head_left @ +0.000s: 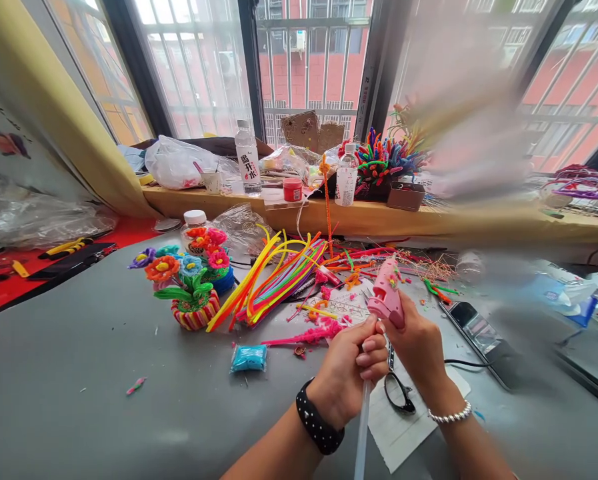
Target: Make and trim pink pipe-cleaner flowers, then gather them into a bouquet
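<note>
My right hand (416, 337) is wrapped round the handle of a pink hot glue gun (386, 293), whose nozzle end points up and away from me. Its body has bits of coloured stuff stuck on it. Close against the gun's rear, my left hand (351, 353) is closed round a long translucent glue stick (363, 433) that runs down toward the bottom edge. Whether the stick's upper end sits inside the gun is hidden by my fingers. Below the hands lie a pair of black-framed glasses (399, 393) and a sheet of paper (403, 433).
A pot of pipe-cleaner flowers (193, 310) stands at left beside a bundle of pipe cleaners (279, 280). A small blue packet (249, 359) lies nearer. A phone (479, 340) lies at right. Bottles, including a water bottle (249, 160), line the sill. A blur covers the upper right.
</note>
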`<state>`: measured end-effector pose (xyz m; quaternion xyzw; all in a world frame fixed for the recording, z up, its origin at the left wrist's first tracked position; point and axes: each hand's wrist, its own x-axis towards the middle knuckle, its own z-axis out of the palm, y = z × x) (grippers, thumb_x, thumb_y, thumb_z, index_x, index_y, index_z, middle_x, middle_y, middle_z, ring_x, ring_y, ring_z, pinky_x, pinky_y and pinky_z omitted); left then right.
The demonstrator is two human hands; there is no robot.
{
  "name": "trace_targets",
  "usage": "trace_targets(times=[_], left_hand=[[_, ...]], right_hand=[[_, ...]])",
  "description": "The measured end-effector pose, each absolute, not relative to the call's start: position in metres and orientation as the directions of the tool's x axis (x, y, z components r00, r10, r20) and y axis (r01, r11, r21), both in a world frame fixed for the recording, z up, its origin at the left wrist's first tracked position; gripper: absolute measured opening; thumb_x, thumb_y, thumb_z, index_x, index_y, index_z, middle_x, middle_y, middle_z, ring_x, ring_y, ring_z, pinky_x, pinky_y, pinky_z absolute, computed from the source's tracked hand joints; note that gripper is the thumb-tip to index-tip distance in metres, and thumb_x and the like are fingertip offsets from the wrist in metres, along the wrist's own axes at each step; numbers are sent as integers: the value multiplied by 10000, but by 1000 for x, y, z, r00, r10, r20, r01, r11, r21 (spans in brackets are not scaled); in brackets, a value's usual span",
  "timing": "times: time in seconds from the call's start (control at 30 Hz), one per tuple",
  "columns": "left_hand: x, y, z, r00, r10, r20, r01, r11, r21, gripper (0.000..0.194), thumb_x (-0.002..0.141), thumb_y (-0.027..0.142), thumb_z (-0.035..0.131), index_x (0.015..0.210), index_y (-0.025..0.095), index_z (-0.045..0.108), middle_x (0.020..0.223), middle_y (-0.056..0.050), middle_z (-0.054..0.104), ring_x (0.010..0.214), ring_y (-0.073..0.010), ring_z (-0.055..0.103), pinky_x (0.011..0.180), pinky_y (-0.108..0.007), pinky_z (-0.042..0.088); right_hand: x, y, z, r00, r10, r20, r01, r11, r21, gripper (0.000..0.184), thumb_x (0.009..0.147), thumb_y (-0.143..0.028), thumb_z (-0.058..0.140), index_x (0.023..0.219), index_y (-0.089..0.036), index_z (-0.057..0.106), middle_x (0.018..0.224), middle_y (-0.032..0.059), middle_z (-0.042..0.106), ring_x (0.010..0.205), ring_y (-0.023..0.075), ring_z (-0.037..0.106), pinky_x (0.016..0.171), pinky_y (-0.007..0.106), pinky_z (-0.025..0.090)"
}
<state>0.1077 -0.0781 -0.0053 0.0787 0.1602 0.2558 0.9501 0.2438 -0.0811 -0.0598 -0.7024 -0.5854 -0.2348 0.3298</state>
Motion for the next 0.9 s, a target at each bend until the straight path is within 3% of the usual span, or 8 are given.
trace_targets(times=[0.2, 0.4, 0.57, 0.67, 0.73, 0.8, 0.9], left_hand=[[106, -78, -4, 807, 528, -264, -470, 845, 256, 229, 847, 214, 378, 678, 88, 466, 453, 82, 267, 310, 17, 208, 301, -95, 143], [112, -82, -11, 802, 569, -181, -407, 744, 530, 258, 790, 337, 482, 773, 86, 541, 505, 45, 411, 375, -12, 349, 387, -135, 310], [106, -80, -17, 853, 472, -223, -186, 673, 716, 535, 766, 567, 330, 858, 81, 535, 633, -57, 555, 554, -127, 556, 588, -277, 437], [88, -72, -17, 714, 654, -248, -61, 412, 909, 505, 771, 549, 333, 940, 104, 503, 768, -91, 591, 686, -162, 584, 683, -319, 434], [73, -64, -17, 626, 769, -131, 130, 63, 990, 402, 779, 476, 384, 946, 128, 496, 863, -103, 586, 792, -192, 568, 701, -330, 427], [61, -57, -18, 545, 838, 35, 443, -323, 836, 295, 754, 384, 476, 923, 147, 522, 933, -102, 566, 868, -215, 527, 779, -361, 391], [52, -50, -23, 568, 818, 92, 693, -535, 483, 272, 699, 268, 566, 947, 161, 532, 1041, -120, 532, 990, -263, 464, 844, -395, 342]], right_hand=[[242, -81, -58, 224, 673, 705, 972, -105, -209, 415, 765, -322, 385, 1018, -54, 577, 505, 74, 622, 370, 182, 528, 396, 238, 325], [250, -86, -53, 282, 653, 703, 955, -117, -274, 475, 795, -448, 373, 988, -76, 597, 513, 68, 606, 364, 158, 488, 397, 231, 311], [256, -89, -48, 280, 681, 677, 951, -98, -295, 566, 803, -570, 306, 975, -125, 610, 688, 94, 621, 571, 192, 562, 494, 245, 364], [259, -88, -48, 369, 635, 679, 920, -144, -366, 611, 753, -632, 340, 1018, -139, 584, 730, 98, 623, 613, 215, 571, 524, 267, 376], [262, -87, -48, 468, 614, 635, 854, -131, -503, 639, 699, -645, 425, 1061, -128, 527, 721, 89, 640, 584, 216, 574, 518, 273, 385], [264, -88, -47, 537, 642, 547, 767, -102, -633, 618, 657, -636, 495, 1005, -126, 507, 660, 67, 643, 546, 211, 571, 505, 273, 390], [266, -89, -45, 505, 746, 434, 697, -56, -715, 469, 671, -622, 498, 750, -160, 527, 572, 38, 618, 500, 181, 542, 502, 268, 390]])
